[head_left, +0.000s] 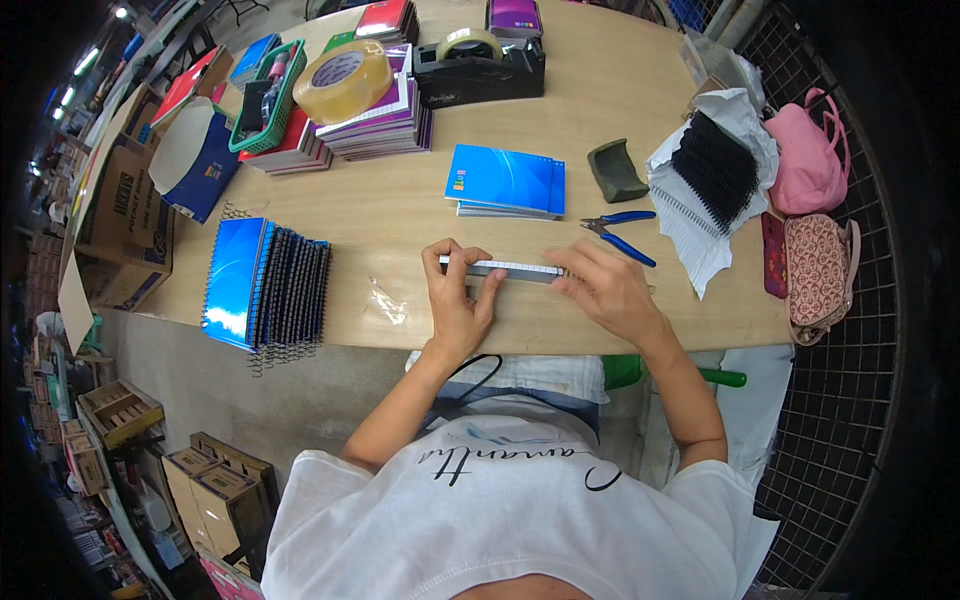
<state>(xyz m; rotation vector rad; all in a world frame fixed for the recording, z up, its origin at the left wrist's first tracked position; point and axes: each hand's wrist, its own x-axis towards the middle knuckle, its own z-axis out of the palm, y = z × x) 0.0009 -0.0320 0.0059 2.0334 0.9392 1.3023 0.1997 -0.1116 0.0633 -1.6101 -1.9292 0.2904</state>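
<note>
Near the table's front edge, a small notebook (512,269) stands on its side, its narrow white, evenly marked edge facing up. My left hand (462,305) grips its left end between thumb and fingers. At the other end, my right hand (608,292) is closed in a pinch, slightly blurred; what sits between its fingertips is too small to make out. Just beyond lies a short stack of blue-covered notebooks (508,180). Blue-handled cutting pliers (622,236) rest open on the right. A pile of black spiral coils (715,170) lies on white paper (690,258).
Spiral-bound blue notebooks (236,280) stand stacked at left. Behind are a tape dispenser (480,78), a large tape roll (343,82) on notebooks and a green basket (270,100). A dark green curved piece (617,171), pink bag (808,155) and patterned pouch (820,265) lie right.
</note>
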